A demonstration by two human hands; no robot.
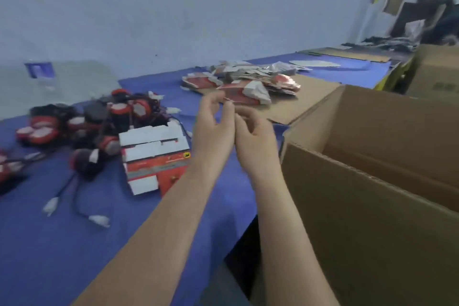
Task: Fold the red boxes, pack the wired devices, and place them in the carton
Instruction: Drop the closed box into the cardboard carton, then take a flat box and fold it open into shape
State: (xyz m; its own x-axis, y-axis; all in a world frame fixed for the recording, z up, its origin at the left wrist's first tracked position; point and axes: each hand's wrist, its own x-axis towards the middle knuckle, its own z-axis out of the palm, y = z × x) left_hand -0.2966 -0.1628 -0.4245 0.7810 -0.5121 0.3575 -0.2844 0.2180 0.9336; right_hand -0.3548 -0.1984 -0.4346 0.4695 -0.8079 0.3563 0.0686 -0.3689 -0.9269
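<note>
Your left hand (213, 119) and right hand (255, 136) are both stretched out mid-scene, side by side and almost touching, over the blue table (49, 243). Left fingertips sit at the near edge of the top flat box (238, 93). Motion blur there, so you can't tell if they pinch it or just touch it. Right hand's fingers are loosely curled, with nothing seen in them.

That top box lies on the heap of flat red boxes (248, 79), far centre, resting on a cardboard flap (303, 99).

The half-folded red box (154, 156) sits on the table just left of your left forearm, white flaps up and open.

The wired devices (99, 126), red and black, are in a tangled pile on the left, touching that half-folded box on its far-left side. One black cable (77, 196) with white plug ends trails toward the near left.

The carton (372, 194) stands open on the right, just beside your right forearm. Its inside is mostly hidden.

A second carton (437, 69) is far right, and a person (437, 15) beyond it is blurred.
</note>
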